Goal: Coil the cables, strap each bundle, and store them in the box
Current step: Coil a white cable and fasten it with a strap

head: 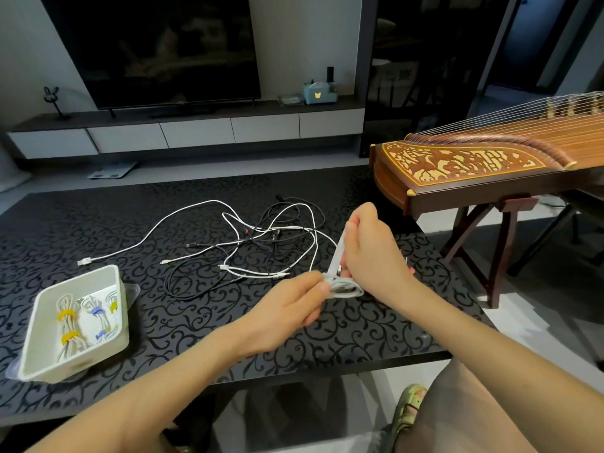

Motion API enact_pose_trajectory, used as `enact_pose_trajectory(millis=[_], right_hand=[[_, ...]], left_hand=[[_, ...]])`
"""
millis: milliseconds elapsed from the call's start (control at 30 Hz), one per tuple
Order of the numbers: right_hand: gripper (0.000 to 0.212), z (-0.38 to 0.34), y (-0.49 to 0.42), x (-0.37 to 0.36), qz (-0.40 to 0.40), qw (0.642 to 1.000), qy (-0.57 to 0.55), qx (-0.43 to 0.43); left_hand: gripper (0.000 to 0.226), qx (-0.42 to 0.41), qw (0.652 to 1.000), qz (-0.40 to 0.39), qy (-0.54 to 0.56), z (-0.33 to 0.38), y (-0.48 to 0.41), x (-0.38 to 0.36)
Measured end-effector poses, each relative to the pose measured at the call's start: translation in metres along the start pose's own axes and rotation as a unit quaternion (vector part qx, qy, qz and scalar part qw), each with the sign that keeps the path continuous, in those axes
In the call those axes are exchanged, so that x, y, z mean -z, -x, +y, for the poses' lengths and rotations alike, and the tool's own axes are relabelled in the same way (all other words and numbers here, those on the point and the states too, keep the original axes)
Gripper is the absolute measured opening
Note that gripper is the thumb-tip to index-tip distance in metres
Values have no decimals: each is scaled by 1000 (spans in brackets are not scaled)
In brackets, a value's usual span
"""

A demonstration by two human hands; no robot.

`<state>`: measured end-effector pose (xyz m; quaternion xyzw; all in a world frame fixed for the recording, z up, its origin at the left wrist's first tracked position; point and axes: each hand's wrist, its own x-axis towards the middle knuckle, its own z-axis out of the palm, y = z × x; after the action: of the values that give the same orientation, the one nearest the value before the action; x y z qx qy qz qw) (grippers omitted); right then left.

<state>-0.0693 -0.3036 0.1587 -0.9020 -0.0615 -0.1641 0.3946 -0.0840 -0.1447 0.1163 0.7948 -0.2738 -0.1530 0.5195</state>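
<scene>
My left hand (294, 305) pinches the coiled white cable (346, 288) at one end, and my right hand (372, 253) grips its upright tail. Both are above the table (196, 338), beside the loose cables (261, 237), with the box (98, 353) well off left.

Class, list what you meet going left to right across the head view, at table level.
white box holding strapped bundles → loose cables → coiled cable → zither
</scene>
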Motion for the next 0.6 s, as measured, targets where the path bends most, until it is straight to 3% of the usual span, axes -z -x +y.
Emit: enact_pose_trajectory(millis=[133, 400, 500, 600], right_hand=[[11, 0, -8, 5, -54, 997, -36, -40], [11, -4, -9, 7, -120, 979, -126, -106], [12, -9, -9, 8, -122, 975, -142, -118], [13, -12, -9, 7, -123, 974, -141, -127]], left_hand=[[27, -47, 996, 48, 52, 0, 1, -3], [24, -33, 988, 7, 152, 14, 0, 2], [28, -38, 989, 0, 145, 18, -2, 2], [24, -55, 996, 5, 70, 24, -3, 3]])
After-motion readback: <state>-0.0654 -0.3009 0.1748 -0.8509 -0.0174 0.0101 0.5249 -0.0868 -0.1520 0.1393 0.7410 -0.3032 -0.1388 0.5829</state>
